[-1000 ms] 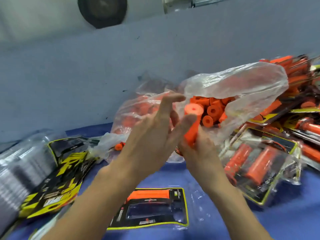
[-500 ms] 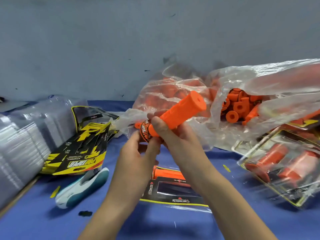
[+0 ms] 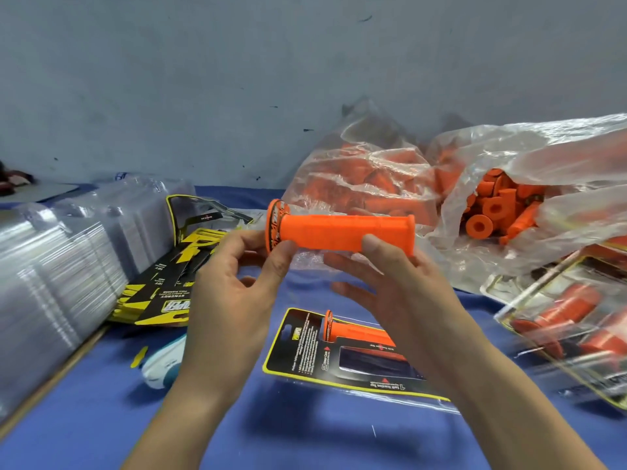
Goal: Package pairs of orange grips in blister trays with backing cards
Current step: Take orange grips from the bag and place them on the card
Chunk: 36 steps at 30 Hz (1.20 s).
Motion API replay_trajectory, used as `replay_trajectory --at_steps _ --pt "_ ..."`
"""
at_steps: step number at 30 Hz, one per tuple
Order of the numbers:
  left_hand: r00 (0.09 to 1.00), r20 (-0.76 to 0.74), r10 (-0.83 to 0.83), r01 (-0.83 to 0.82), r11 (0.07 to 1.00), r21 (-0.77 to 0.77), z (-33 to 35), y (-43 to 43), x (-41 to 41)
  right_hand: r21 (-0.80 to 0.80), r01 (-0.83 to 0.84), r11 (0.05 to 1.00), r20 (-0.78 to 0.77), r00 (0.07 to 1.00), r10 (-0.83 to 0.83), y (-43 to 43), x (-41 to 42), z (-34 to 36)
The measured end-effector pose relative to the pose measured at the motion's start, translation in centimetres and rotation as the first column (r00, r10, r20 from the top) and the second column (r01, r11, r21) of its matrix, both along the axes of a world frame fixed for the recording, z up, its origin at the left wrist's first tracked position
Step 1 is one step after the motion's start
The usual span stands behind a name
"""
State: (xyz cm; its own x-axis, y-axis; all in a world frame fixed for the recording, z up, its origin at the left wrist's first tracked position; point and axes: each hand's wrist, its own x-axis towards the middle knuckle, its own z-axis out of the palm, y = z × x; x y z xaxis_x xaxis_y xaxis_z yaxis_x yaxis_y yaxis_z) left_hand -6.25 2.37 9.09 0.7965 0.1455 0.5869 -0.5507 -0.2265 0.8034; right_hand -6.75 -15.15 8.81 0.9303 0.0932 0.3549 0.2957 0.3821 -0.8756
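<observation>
The ribbed orange rubber grip [image 3: 342,232] has swung from a tilt to lie level above the blue counter [image 3: 101,418], its flanged end pinched by the left hand [image 3: 234,286] and its far end by the right hand [image 3: 400,283]. Below it lies a clear blister tray with a black, yellow-edged backing card [image 3: 305,354] holding one grip, and a clear plastic bag of orange grips [image 3: 509,205] sits behind.

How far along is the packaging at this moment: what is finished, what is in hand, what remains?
Done: sealed packs lie piled at right. In hand: the left hand and right hand hold one orange grip level above the open tray, which already holds one grip. Left: seating this second grip and closing; the bag of loose grips, stacked empty trays and backing cards show many more pairs to go.
</observation>
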Motion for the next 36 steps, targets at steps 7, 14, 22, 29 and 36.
replay_trajectory --at_steps 7,14,22,29,36 --pt "0.97 0.244 0.021 -0.07 0.979 0.193 0.8 0.8 0.1 -0.395 0.304 0.867 0.155 0.952 -0.264 -2.2 -0.8 -1.0" --pt "0.891 0.443 -0.098 -0.151 0.856 0.494 0.1 -0.8 1.0 -0.607 0.441 0.661 0.453 0.876 -0.169 -1.7 -0.3 0.7" --pt "0.956 0.082 -0.283 0.264 0.947 0.182 0.2 -3.4 1.0 -0.35 0.387 0.853 0.387 0.889 -0.245 -2.0 -0.1 2.1" --pt "0.917 -0.024 -0.399 0.398 0.905 0.147 0.1 -5.0 0.4 -0.198 0.37 0.908 0.342 0.894 -0.29 -1.9 -1.2 2.3" --pt "0.956 -0.003 -0.292 0.283 0.925 0.255 0.1 -4.1 0.6 -0.431 0.643 0.633 0.532 0.748 -0.397 -3.2 -1.1 2.6"
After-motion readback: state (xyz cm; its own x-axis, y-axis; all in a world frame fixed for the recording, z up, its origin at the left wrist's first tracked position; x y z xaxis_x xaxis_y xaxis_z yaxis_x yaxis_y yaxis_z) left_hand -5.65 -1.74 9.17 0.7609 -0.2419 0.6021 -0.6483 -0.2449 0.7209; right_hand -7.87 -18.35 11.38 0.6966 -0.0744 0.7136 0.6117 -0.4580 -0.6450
